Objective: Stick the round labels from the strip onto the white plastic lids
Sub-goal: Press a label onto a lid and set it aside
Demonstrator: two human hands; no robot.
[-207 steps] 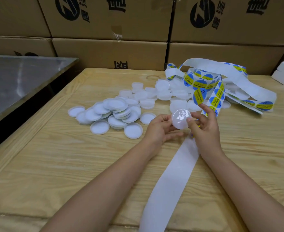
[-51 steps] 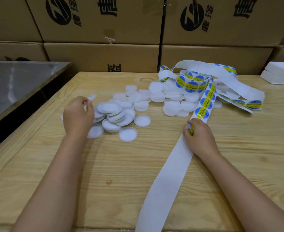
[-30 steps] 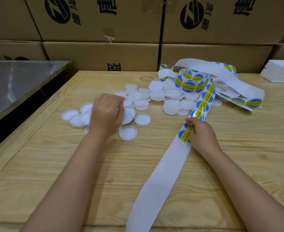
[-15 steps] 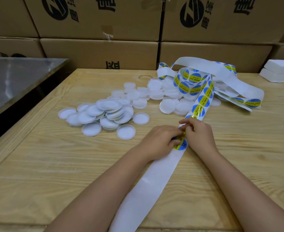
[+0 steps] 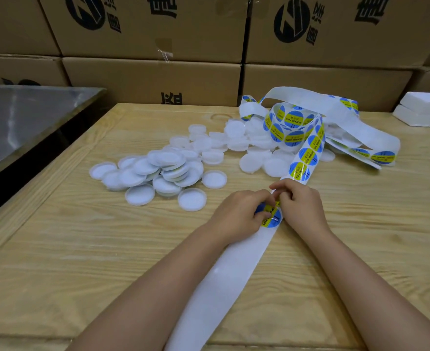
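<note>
Centre frame: left hand (image 5: 241,211) pinches a round label (image 5: 272,220), right hand (image 5: 301,209) pinches the strip (image 5: 224,282) beside it; hasty peeling could crease or tear the label.

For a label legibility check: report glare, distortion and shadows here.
Head view: soft, even light, faint arm shadows on the wooden table; pale glare streaks the steel table; wide-angle bowing curves the cardboard boxes; print on the label strip is readable, but the left hand and right hand cover part of the nearest label.
</note>
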